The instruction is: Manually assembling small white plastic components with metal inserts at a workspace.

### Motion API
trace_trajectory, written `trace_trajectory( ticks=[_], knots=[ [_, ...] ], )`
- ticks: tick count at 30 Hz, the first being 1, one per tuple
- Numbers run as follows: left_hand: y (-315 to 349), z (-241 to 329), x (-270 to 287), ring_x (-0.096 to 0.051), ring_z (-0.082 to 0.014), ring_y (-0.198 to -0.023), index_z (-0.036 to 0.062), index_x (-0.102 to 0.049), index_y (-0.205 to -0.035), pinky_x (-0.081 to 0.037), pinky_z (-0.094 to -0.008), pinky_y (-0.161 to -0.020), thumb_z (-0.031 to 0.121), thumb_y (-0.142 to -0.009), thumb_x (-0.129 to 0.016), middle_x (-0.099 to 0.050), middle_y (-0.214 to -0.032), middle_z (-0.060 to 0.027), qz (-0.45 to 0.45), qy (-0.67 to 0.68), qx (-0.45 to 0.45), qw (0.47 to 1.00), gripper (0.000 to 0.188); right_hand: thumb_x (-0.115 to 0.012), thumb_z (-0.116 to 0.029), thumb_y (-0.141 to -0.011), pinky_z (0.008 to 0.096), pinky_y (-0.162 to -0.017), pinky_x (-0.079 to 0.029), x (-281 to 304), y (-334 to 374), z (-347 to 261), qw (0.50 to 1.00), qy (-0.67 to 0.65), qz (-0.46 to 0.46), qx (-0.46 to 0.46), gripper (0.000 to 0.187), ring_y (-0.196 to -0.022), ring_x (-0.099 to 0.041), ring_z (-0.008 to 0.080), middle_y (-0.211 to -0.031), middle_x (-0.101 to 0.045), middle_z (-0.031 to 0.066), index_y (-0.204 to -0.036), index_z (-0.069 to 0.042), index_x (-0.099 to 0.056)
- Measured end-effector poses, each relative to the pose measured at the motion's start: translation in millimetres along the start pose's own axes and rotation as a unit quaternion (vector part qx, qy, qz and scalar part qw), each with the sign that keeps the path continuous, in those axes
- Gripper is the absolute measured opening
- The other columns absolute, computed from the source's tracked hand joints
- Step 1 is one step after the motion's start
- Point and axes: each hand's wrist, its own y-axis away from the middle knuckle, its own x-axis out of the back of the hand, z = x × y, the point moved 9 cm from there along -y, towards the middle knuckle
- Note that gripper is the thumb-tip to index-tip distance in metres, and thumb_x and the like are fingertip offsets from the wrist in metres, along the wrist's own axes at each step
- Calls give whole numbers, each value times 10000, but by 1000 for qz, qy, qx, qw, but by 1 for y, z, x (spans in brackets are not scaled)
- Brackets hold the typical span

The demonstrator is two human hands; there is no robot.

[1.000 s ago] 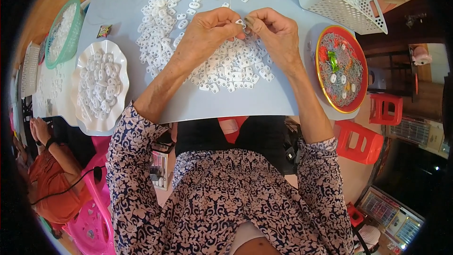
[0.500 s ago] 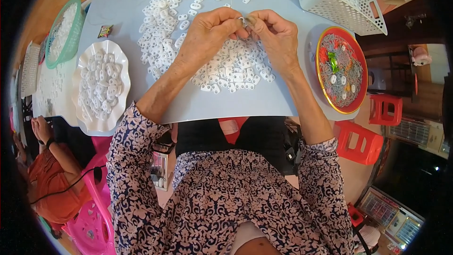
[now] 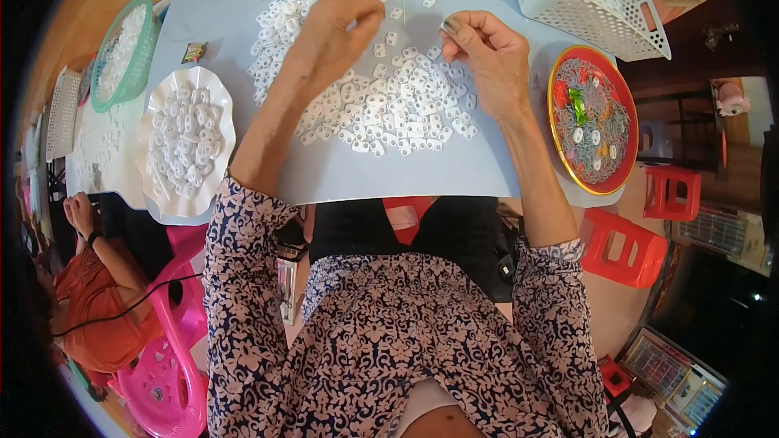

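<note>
White pieces (image 3: 377,105) lay mid-frame, below and between the parted hands, long axes mixed | left hand (image 3: 339,32), nearer the upper-centre pieces, was curled, hold hidden | right hand (image 3: 493,53) was pinched, contents unclear

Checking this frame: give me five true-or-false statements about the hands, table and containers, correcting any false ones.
1. White pieces lie loose on the table. True.
2. The left hand touches the right hand. False: they are apart.
3. A shiny green item lies in the red tray. True.
4. The red tray is nearer the left hand. False: it is nearer the right hand.
5. The white dish also holds white pieces. True.
</note>
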Motion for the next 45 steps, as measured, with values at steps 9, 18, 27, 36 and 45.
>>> trace_trajectory(
  ticks=[9,18,27,36,45],
  knots=[
    [7,6,-33,-502,-337,-924,38,-654,-873,-445,-412,-793,77,-756,-641,-570,-841,-180,-84,-189,-21,978,124,-630,-88,-871,205,-635,-435,-3,0,-4,998,48,-20,32,136,-667,-530,76,-776,-617,28,-955,14,-660],
    [-6,-6,20,-502,-324,-698,12,-583,-727,-398,-404,-672,0,-753,-586,-503,-630,-163,31,-170,-43,984,29,-618,-80,-875,204,-622,-426,2,1,-6,998,53,-6,19,161,-656,-509,76,-787,-618,33,-987,28,-658],
    [-5,-5,-8,-491,-315,-844,14,-622,-863,-417,-395,-781,51,-766,-620,-529,-774,-131,-15,-250,-44,967,104,-630,-74,-858,192,-585,-423,-1,1,-6,999,41,2,24,128,-619,-501,57,-711,-600,4,-934,19,-673],
    [7,-8,-19,-468,-332,-938,13,-591,-872,-413,-405,-826,24,-739,-612,-500,-893,-140,-31,-248,-42,967,135,-604,-76,-884,216,-660,-456,-2,-1,1,998,47,-26,13,151,-645,-511,77,-779,-613,39,-976,33,-652],
    [10,-21,-25,-542,-121,-721,-19,-645,-939,-451,-253,-691,153,-844,-626,-639,-817,-95,-53,197,217,955,198,-595,-72,-890,240,-778,-496,-7,2,-2,999,29,-39,15,146,-647,-518,77,-725,-588,18,-977,32,-649]
  ],
)
